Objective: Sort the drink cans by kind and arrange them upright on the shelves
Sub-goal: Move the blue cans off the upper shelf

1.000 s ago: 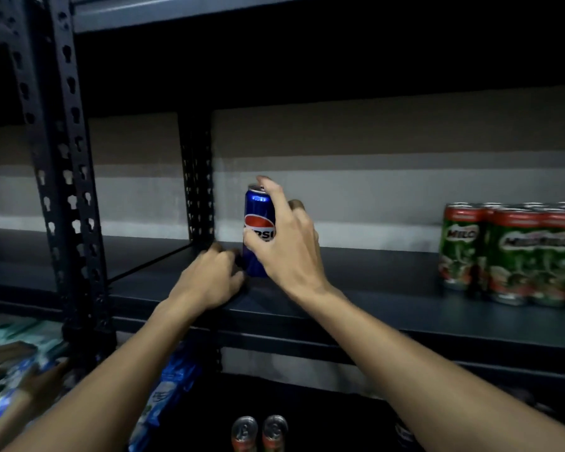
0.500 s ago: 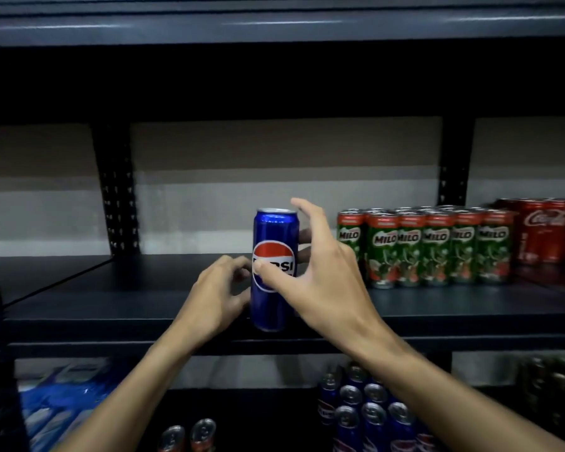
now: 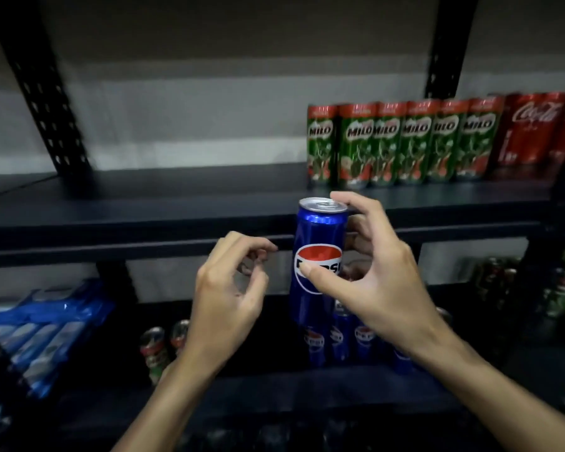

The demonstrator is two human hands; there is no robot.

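Note:
My right hand (image 3: 375,282) grips a tall blue Pepsi can (image 3: 317,243) upright in the air, thumb on the logo and index finger over the rim, in front of the upper shelf's front edge (image 3: 144,236). My left hand (image 3: 232,288) hovers just left of the can with loosely curled fingers, holding nothing. Several green Milo cans (image 3: 402,145) stand in a row at the back right of the upper shelf, with red Coca-Cola cans (image 3: 535,128) to their right. More Pepsi cans (image 3: 340,340) stand on the lower shelf, partly hidden behind the held can and my right hand.
A blue plastic-wrapped pack (image 3: 40,327) lies on the lower shelf at left. Two can tops (image 3: 163,344) show beside it. Dark cans (image 3: 503,278) sit at the lower right. Black perforated uprights (image 3: 46,102) frame the bay.
The Pepsi can has come off the upper shelf toward me and now hangs lower, in front of its edge. My left hand has let go of the can. The view has shifted right and down.

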